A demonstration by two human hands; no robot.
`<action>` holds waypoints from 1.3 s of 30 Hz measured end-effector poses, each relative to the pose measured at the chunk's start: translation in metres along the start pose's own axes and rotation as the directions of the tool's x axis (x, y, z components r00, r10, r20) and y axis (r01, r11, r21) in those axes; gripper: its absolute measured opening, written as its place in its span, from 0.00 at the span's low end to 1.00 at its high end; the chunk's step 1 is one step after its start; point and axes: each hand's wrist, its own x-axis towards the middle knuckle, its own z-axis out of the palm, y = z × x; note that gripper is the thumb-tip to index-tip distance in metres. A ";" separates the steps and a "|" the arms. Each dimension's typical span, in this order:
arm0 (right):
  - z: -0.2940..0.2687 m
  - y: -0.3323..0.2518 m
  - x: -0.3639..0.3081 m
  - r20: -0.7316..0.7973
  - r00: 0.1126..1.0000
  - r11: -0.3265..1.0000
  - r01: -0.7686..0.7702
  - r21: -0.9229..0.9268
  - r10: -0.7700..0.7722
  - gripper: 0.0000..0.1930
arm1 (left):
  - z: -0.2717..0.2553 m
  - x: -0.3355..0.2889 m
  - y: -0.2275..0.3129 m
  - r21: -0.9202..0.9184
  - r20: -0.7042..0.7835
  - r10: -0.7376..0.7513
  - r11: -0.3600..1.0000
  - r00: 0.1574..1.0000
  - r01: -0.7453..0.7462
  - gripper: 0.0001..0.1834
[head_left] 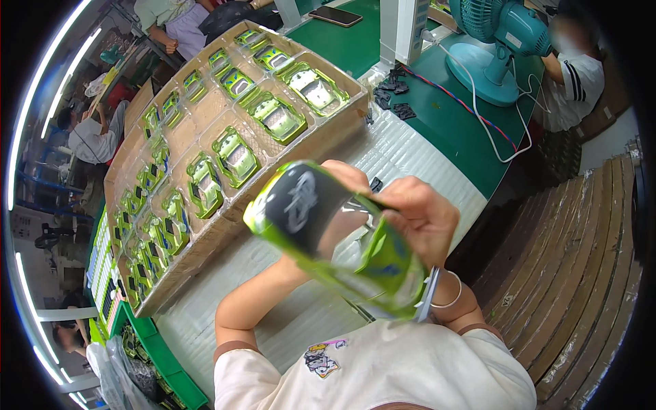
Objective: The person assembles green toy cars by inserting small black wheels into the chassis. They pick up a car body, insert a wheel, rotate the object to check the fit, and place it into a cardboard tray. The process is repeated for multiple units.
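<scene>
A shiny green toy car body shell (pixel 393 263) is held up close over the table edge, tilted and slightly blurred. A black panel with a white graphic covers its far-left end, and an opening shows in its middle. My right hand (pixel 424 212) grips the shell's right side, fingers bent over the edge. Most of my left hand (pixel 346 175) is behind the shell; only some fingers show past the upper edge, and they appear to hold it from beneath. A pale strip (pixel 428 294) sticks out at the shell's end near my right wrist.
A shallow cardboard box (pixel 236 215) with clear compartments holds many similar green shells, ahead and left. Small black parts (pixel 393 89), a phone (pixel 335 17), a teal fan (pixel 488 68) and cables lie beyond. A green crate (pixel 164 355) stands lower left; other people sit nearby.
</scene>
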 end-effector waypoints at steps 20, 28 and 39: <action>-0.010 -0.007 0.002 0.335 0.917 0.974 -0.227 -0.005 0.215 0.41 | -0.002 0.009 0.032 0.698 -0.013 0.190 0.705 0.982 -0.127 0.19; -0.007 0.003 -0.006 0.371 0.852 0.690 -0.518 0.505 0.369 0.39 | 0.000 0.006 0.046 0.700 0.092 0.120 0.699 0.989 -0.150 0.24; -0.008 0.023 -0.001 0.359 0.916 0.889 -0.007 0.459 -0.178 0.44 | 0.003 0.008 0.052 0.727 0.208 0.230 0.614 0.951 -0.307 0.18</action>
